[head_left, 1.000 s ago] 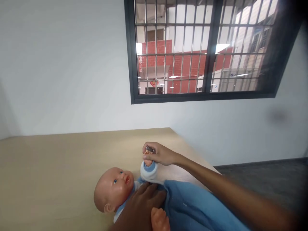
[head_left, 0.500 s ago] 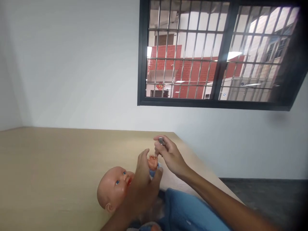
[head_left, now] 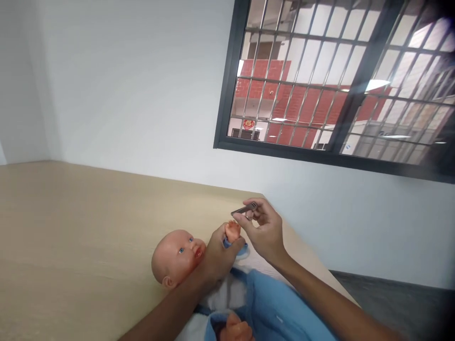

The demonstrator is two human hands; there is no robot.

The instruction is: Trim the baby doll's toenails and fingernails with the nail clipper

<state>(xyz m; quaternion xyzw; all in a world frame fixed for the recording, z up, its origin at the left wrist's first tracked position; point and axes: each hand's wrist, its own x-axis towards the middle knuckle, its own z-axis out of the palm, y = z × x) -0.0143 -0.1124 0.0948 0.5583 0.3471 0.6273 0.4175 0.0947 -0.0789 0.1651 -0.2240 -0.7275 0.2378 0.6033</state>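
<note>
A baby doll [head_left: 176, 258] in blue and white clothes lies on its back on the wooden table [head_left: 88, 227]. My left hand [head_left: 222, 253] is closed around the doll's raised arm at the blue cuff, and the doll's small hand [head_left: 233, 230] pokes out above my thumb. Between the thumb and fingers of my right hand [head_left: 265, 229] is a metal nail clipper [head_left: 245, 208], tilted, its tip just above the doll's fingers. Whether the tip touches them I cannot tell. The doll's other hand [head_left: 236, 329] shows at the bottom edge.
Beyond the table stands a white wall [head_left: 142, 94] with a dark-framed, barred window [head_left: 302, 85] at the upper right. The table's right edge runs down toward a dark floor [head_left: 373, 293].
My left hand has closed around the doll's forearm. The nail clipper has turned in my right hand and now shows lengthwise. The whole view has tilted.
</note>
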